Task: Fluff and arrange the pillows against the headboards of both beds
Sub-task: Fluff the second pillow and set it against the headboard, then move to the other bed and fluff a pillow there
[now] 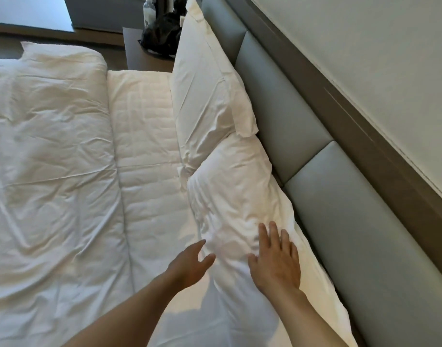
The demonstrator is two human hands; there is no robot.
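2 white pillows lie in a row along the headboard (285, 116) of the bed, and we have both our bare hands at the nearer one. Our right hand (277, 261) rests flat on top of the near pillow (240, 196), palm down. Its fingers (273, 236) are stretched out and only slightly apart, pointing toward the far end of the bed head, and the thumb sticks out to the left. It grips nothing; it only presses on the wrinkled fabric. Our left hand (189, 264) is at the left edge of the same pillow. It is loosely open, with the fingers a little curved and the thumb apart from them. The fingertips reach the side of the pillow, but we cannot tell if they really touch it or stay just beside it. It holds nothing.

The near pillow leans with its long right side against the grey padded headboard, and its surface is creased. The far pillow (204, 91) stands just behind it, also against the headboard, and its near corner overlaps the end of the near pillow. To the left of the pillows we see the quilted mattress cover (144, 151), and further left the folded white duvet (52, 146). Beyond the far pillow, a black bag (162, 33) sits on a bedside table (134, 51).
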